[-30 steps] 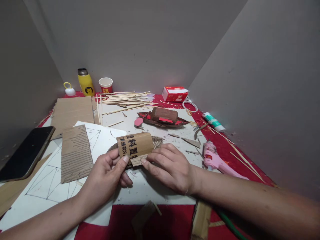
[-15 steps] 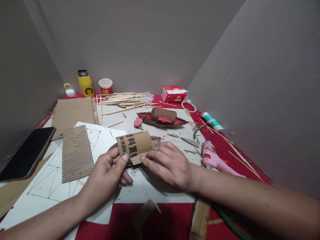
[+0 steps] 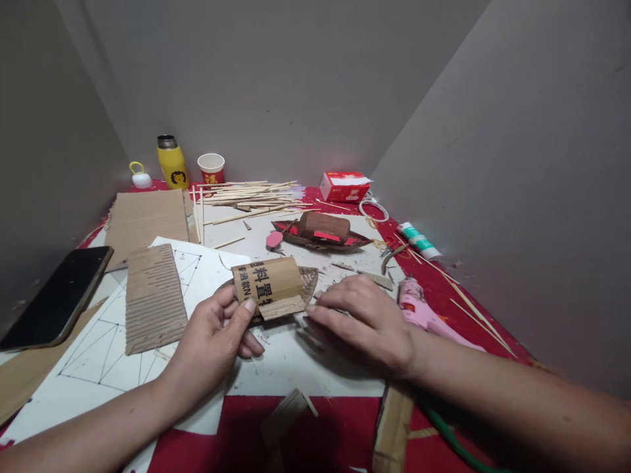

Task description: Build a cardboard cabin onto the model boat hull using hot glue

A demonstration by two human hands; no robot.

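Observation:
A small cardboard boat model (image 3: 280,279) with a curved roof, printed with dark characters, is held over the white board by my left hand (image 3: 224,328). The thumb presses on the roof's near left side and the fingers reach underneath. Along the roof's lower edge runs a narrow corrugated cardboard strip (image 3: 283,307). Just right of the model, my right hand (image 3: 362,322) is palm down with its fingers stretched and slightly bent, the fingertips close to the strip's right end. Behind them stands a brown boat model (image 3: 323,230) with red panels.
Wooden sticks (image 3: 251,197), a yellow bottle (image 3: 172,165) and a paper cup (image 3: 211,169) stand or lie at the back. A pink glue gun (image 3: 419,309) lies right. On the left are a phone (image 3: 56,295), corrugated cardboard (image 3: 154,302) and a drawn paper sheet (image 3: 93,348).
My right hand has moved right, off the cardboard strip, and its fingers have come away. My left hand keeps its hold on the boat model. The view has shifted slightly.

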